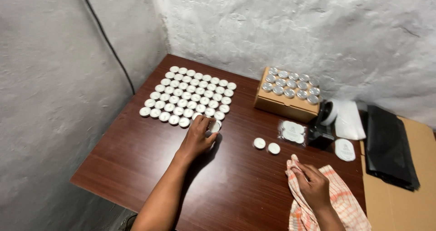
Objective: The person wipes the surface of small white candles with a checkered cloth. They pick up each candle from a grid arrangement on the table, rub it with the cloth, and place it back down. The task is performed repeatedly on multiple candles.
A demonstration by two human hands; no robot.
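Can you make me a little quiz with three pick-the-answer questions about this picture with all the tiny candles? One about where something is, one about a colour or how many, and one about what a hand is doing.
1. Where is the cardboard box?
A. on the floor
B. at the back of the table, right of the candle grid
C. under the cloth

2. How many loose candles lie alone mid-table?
A. two
B. five
C. none

3. What is the left hand doing?
A. resting flat on the wall
B. holding a cup
C. touching a candle at the grid's near edge

Answers:
1 B, it sits near the wall, beside the candle grid.
2 A, a pair lies side by side.
3 C, its fingers meet a candle there.
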